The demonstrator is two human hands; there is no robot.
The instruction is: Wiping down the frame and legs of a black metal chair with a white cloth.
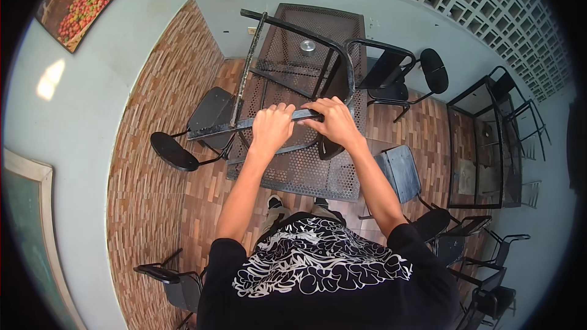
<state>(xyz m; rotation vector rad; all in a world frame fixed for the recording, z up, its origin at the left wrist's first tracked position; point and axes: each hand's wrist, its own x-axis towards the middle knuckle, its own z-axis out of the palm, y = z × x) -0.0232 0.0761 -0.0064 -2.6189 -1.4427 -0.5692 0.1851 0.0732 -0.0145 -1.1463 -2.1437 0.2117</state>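
A black metal chair [351, 73] with scuffed, worn paint lies tipped over on the perforated metal table [337, 185], its legs and cross bar raised. My left hand [274, 127] is wrapped over the near tube of the chair's frame. To its right, my right hand [334, 119] grips the same tube near the bend, thumb below and fingers over the top. The chair's dark seat or back panel is partly hidden behind my right hand. A round metal ashtray [307, 46] rests on the far part of the table.
Black chairs stand left [212, 110], far right [390, 73] and near right [399, 172] of the table. Farther right is a black metal-framed rack [477, 160], with several chairs below it. Another chair [181, 286] stands behind at left. Walls close off the left and far sides.
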